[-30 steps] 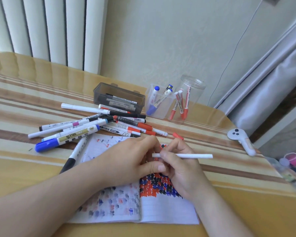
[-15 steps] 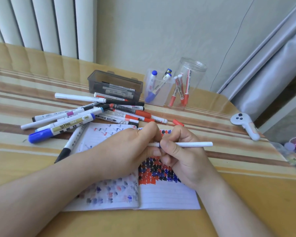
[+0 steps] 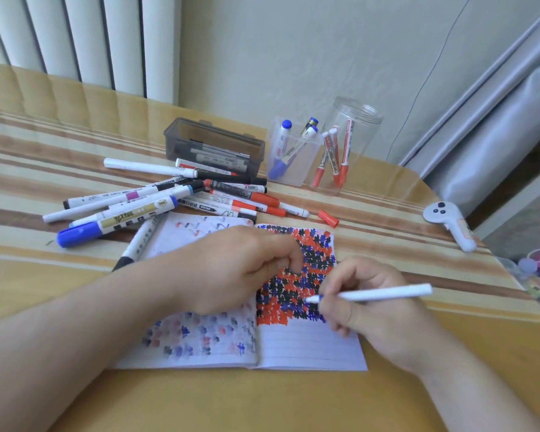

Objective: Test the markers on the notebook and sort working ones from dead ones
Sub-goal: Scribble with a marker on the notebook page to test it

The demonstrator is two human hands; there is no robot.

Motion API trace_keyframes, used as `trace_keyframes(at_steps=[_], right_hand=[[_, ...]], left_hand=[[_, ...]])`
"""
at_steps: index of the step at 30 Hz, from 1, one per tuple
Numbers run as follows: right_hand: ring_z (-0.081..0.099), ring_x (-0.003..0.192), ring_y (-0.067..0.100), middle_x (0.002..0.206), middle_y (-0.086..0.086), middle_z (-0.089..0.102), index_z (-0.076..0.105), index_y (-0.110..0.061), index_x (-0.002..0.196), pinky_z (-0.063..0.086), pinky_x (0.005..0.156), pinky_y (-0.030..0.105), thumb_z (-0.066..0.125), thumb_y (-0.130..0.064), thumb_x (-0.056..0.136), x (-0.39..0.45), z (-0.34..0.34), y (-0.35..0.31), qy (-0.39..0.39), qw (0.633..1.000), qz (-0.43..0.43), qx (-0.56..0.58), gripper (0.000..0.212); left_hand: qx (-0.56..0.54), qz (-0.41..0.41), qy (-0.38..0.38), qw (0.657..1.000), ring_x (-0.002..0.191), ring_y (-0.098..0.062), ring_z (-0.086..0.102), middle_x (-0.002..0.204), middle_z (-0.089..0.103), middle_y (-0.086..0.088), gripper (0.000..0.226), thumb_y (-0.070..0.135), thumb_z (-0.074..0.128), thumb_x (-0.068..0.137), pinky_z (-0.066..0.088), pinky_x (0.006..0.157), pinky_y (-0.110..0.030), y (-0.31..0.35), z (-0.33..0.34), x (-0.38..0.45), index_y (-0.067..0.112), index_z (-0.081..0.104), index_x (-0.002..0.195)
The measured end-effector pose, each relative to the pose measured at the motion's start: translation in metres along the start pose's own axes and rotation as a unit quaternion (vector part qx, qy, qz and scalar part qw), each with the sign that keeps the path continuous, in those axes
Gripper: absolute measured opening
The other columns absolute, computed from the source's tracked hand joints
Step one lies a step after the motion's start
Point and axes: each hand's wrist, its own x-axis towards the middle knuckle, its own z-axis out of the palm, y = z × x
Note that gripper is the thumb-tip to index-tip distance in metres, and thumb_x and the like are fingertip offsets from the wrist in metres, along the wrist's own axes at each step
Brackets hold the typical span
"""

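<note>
Now that your two hands have come apart, the cap is off the white marker (image 3: 384, 292) and its blue tip is exposed; half a second ago both hands were still joined at that end of the barrel. Your right hand (image 3: 368, 310) pinches the marker near the tip, barrel lying almost level and pointing right, tip just above the right page of the notebook (image 3: 309, 347). Whether the tip touches the paper cannot be told. Your left hand (image 3: 240, 269) rests on the left page with fingers curled; it probably holds the removed cap, but the cap itself is hidden, so treat this as unconfirmed.

Judged from this, the uncapping step is complete and the test stroke comes next. Aim for the bare lined area at the near edge of the right page, since the far part is already filled with red, blue and black marks.

Untested markers remain in the pile (image 3: 175, 198) on the table, just beyond the notebook. Sorting containers stand farther back: the grey box (image 3: 214, 145), the clear square cup (image 3: 293, 157) with blue markers, and the clear jar (image 3: 353, 138) with red ones. A loose red cap (image 3: 328, 218) lies just beyond the notebook's far right corner.
</note>
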Motion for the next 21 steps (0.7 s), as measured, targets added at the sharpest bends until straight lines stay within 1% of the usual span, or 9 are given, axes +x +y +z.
trace_keyframes(at_steps=[2, 4, 6, 9, 11, 14, 17, 19, 21], right_hand=[[0.060, 0.056, 0.021, 0.069, 0.020, 0.063, 0.066, -0.021, 0.072, 0.048, 0.049, 0.032, 0.086, -0.032, 0.069, -0.004, 0.008, 0.007, 0.014, 0.998, 0.011, -0.053, 0.023], [0.054, 0.053, 0.020, 0.068, 0.026, 0.059, 0.061, -0.020, 0.069, 0.042, 0.046, 0.029, 0.077, -0.029, 0.066, -0.005, 0.013, 0.012, 0.042, 0.998, 0.012, -0.049, 0.018], [0.048, 0.053, 0.022, 0.067, 0.028, 0.056, 0.059, -0.021, 0.067, 0.038, 0.047, 0.031, 0.073, -0.028, 0.066, -0.006, 0.018, 0.013, 0.044, 0.998, 0.015, -0.046, 0.016], [0.046, 0.056, 0.023, 0.068, 0.026, 0.059, 0.061, -0.018, 0.068, 0.036, 0.051, 0.037, 0.074, -0.030, 0.066, -0.006, 0.022, 0.014, 0.046, 0.997, 0.025, -0.059, 0.017], [0.048, 0.056, 0.024, 0.066, 0.025, 0.059, 0.063, -0.015, 0.068, 0.037, 0.050, 0.039, 0.073, -0.032, 0.066, -0.005, 0.023, 0.014, 0.056, 0.996, 0.028, -0.059, 0.019], [0.048, 0.055, 0.025, 0.065, 0.024, 0.060, 0.064, -0.013, 0.067, 0.039, 0.049, 0.041, 0.077, -0.026, 0.069, -0.004, 0.024, 0.013, 0.065, 0.995, 0.026, -0.067, 0.019], [0.048, 0.055, 0.023, 0.064, 0.022, 0.061, 0.064, -0.013, 0.065, 0.038, 0.050, 0.039, 0.075, -0.018, 0.073, -0.004, 0.025, 0.014, 0.071, 0.994, 0.028, -0.075, 0.014], [0.049, 0.054, 0.018, 0.063, 0.016, 0.062, 0.065, -0.012, 0.065, 0.038, 0.049, 0.034, 0.077, -0.014, 0.074, -0.004, 0.026, 0.013, 0.069, 0.994, 0.025, -0.086, 0.016], [0.047, 0.053, 0.014, 0.063, 0.014, 0.062, 0.064, -0.012, 0.065, 0.037, 0.049, 0.030, 0.079, -0.007, 0.077, -0.004, 0.027, 0.014, 0.068, 0.992, 0.024, -0.102, 0.020]], left_hand=[[0.031, 0.007, -0.030, 0.999, 0.103, -0.001, 0.058, 0.110, 0.067, 0.017, 0.028, 0.026, 0.045, 0.105, 0.045, 0.095, -0.027, -0.002, 0.004, 0.001, 0.039, 0.068, 0.116], [0.048, 0.010, -0.051, 0.997, 0.108, 0.002, 0.058, 0.114, 0.068, 0.021, 0.036, 0.029, 0.044, 0.097, 0.046, 0.100, -0.027, -0.004, 0.005, 0.001, 0.043, 0.071, 0.116], [0.046, 0.005, -0.061, 0.997, 0.108, 0.004, 0.058, 0.112, 0.068, 0.026, 0.040, 0.031, 0.042, 0.091, 0.047, 0.101, -0.028, -0.005, 0.005, 0.002, 0.045, 0.073, 0.112], [0.042, 0.000, -0.073, 0.996, 0.105, 0.007, 0.057, 0.098, 0.061, 0.036, 0.041, 0.034, 0.043, 0.088, 0.047, 0.099, -0.026, -0.007, 0.004, 0.005, 0.045, 0.075, 0.110], [0.045, 0.003, -0.079, 0.996, 0.102, 0.010, 0.056, 0.091, 0.057, 0.040, 0.039, 0.035, 0.046, 0.086, 0.046, 0.097, -0.020, -0.007, 0.004, 0.006, 0.046, 0.075, 0.110], [0.064, 0.022, -0.064, 0.996, 0.092, 0.010, 0.058, 0.080, 0.053, 0.043, 0.028, 0.042, 0.059, 0.086, 0.041, 0.083, -0.008, -0.006, 0.005, 0.005, 0.047, 0.076, 0.108], [0.070, 0.018, -0.058, 0.996, 0.088, 0.004, 0.061, 0.084, 0.062, 0.036, 0.022, 0.049, 0.068, 0.086, 0.040, 0.075, -0.008, -0.005, 0.005, 0.004, 0.048, 0.076, 0.107], [0.069, 0.010, -0.057, 0.996, 0.085, 0.002, 0.061, 0.088, 0.069, 0.027, 0.025, 0.052, 0.067, 0.085, 0.041, 0.072, -0.011, -0.005, 0.006, 0.004, 0.048, 0.074, 0.108], [0.067, 0.003, -0.061, 0.996, 0.082, 0.003, 0.060, 0.085, 0.068, 0.025, 0.024, 0.051, 0.068, 0.085, 0.039, 0.069, -0.011, -0.004, 0.005, 0.004, 0.048, 0.074, 0.109]])
